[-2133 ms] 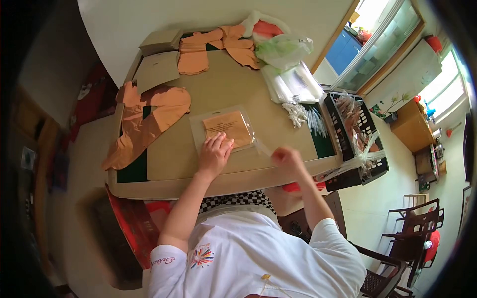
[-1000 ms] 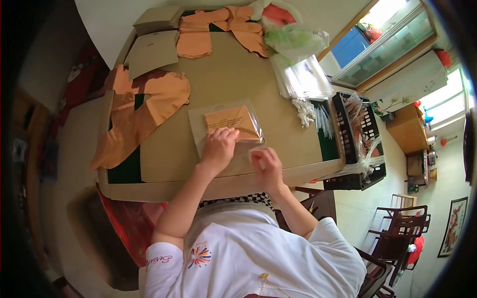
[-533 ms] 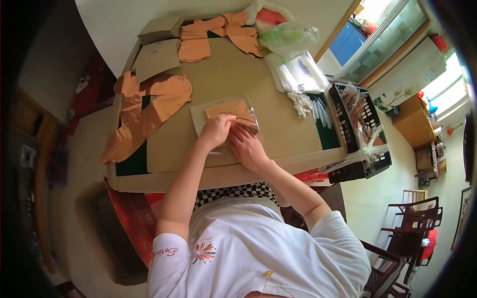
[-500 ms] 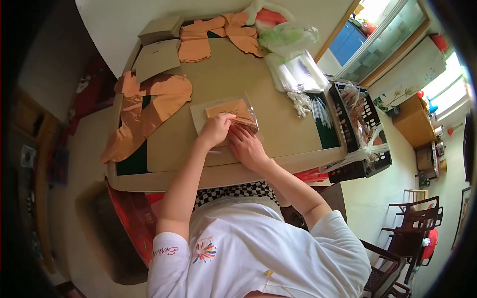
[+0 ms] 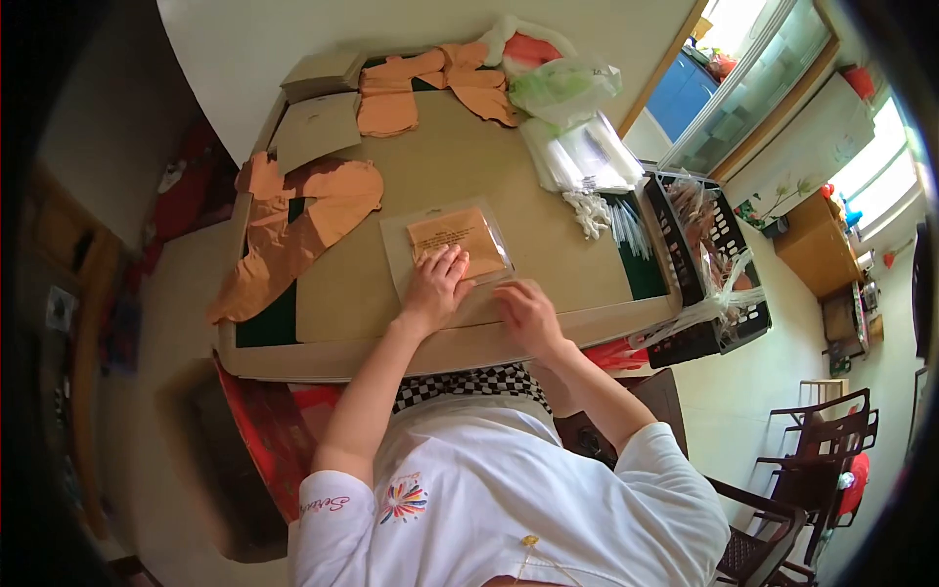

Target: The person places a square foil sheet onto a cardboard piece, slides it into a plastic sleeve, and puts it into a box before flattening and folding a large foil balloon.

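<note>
Head view shows me the right hand nearest, by the front edge of the counter, its fingers curled, though I cannot tell whether they pinch anything. Just beyond, the left hand lies with extended fingers across the lower part of the clear packet, copper-coloured inside. Farther off I see a loose copper-coloured shape at left, straws at right, then clear bags.
</note>
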`<state>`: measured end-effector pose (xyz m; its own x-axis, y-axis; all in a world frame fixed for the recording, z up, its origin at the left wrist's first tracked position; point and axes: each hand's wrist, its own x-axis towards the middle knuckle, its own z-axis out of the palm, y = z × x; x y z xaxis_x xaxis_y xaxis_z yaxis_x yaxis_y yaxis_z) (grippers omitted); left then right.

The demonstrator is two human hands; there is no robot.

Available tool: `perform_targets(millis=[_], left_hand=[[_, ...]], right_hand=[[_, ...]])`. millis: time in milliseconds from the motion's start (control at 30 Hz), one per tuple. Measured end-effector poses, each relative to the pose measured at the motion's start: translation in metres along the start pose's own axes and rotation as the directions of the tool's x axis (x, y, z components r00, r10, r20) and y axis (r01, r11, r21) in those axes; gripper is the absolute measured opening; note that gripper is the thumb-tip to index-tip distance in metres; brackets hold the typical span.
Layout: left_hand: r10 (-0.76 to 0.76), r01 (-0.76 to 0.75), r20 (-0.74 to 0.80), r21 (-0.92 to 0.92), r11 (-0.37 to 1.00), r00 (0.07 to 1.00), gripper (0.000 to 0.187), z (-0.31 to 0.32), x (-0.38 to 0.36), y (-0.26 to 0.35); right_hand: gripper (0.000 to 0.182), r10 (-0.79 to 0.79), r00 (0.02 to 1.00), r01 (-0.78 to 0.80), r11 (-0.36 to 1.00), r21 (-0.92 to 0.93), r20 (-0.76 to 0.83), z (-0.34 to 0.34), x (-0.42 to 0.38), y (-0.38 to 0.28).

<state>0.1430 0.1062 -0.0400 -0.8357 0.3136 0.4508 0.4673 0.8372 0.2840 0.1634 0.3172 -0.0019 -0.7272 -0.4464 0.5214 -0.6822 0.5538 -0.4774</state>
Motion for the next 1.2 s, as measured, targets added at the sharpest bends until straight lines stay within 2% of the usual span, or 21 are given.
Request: perform_targets(millis=[67,100,200,300,400,600,700,800,833,933,1033,1133,1167,1200], left_hand=[[-0.019,0.018,0.039,0.012,1.000,0.999,0.048,0.000,0.001,-0.001],[-0.026,0.026,0.038,0.011,1.000,0.999,0.048,0.000,0.001,0.001],[-0.036,0.036,0.031,0.007,0.999,0.999,0.046,-0.007,0.002,0.005],[-0.031,0.031,0.006,-0.004,1.000,0.999,0.043,-0.010,0.003,0.006],[-0.024,0.024,-0.017,-0.004,1.000,1.000,0.041,0.000,0.001,0.000],[-0.042,0.041,-0.014,-0.040,0.998,0.999,0.039,0.002,0.003,-0.001],[-0.050,0.050,-0.016,-0.032,0.998,0.999,0.038,-0.006,-0.001,0.007],[-0.029,0.029,0.023,-0.004,1.000,0.999,0.041,-0.007,0.000,0.007],[-0.035,0.035,0.036,-0.008,0.999,0.999,0.041,-0.007,0.000,0.007],[-0.069,0.066,0.132,0.030,0.997,0.989,0.046,-0.009,0.000,0.010],[-0.100,0.087,0.205,0.070,0.994,0.974,0.052,-0.015,-0.002,0.015],[-0.122,0.118,0.261,0.028,0.993,0.958,0.059,-0.021,-0.002,0.018],[-0.129,0.132,0.279,0.006,0.991,0.952,0.061,-0.023,-0.001,0.018],[-0.122,0.118,0.199,0.033,0.992,0.972,0.059,-0.025,0.000,0.020]], right_hand=[[0.014,0.167,0.982,-0.173,0.983,-0.068,-0.088,-0.012,-0.006,0.010],[0.016,0.219,0.974,-0.224,0.971,-0.084,-0.060,-0.013,-0.005,0.017],[0.031,0.227,0.974,-0.224,0.941,-0.253,-0.021,-0.003,-0.005,0.016],[0.044,0.172,0.976,-0.203,0.937,-0.283,-0.130,0.015,0.013,0.008],[0.051,0.163,0.980,-0.193,0.926,-0.324,-0.118,0.026,0.031,0.017],[0.046,0.184,0.983,-0.172,0.931,-0.323,0.007,0.022,0.040,0.042],[0.035,0.147,0.989,-0.142,0.980,-0.136,0.026,0.004,0.035,0.037],[0.026,0.474,0.879,-0.474,0.880,-0.003,0.058,-0.011,0.027,0.040],[0.020,0.526,0.845,-0.525,0.850,-0.038,0.096,-0.019,0.030,0.032],[0.020,0.531,0.839,-0.512,0.844,-0.156,0.121,-0.015,0.032,0.035],[0.020,0.512,0.855,-0.503,0.858,-0.106,0.086,-0.006,0.035,0.044],[0.019,0.710,0.660,-0.752,0.624,0.215,0.248,-0.008,0.041,0.050],[0.018,0.730,0.630,-0.775,0.569,0.274,0.266,-0.009,0.043,0.050],[0.018,0.747,0.600,-0.793,0.511,0.331,0.286,-0.011,0.047,0.047]])
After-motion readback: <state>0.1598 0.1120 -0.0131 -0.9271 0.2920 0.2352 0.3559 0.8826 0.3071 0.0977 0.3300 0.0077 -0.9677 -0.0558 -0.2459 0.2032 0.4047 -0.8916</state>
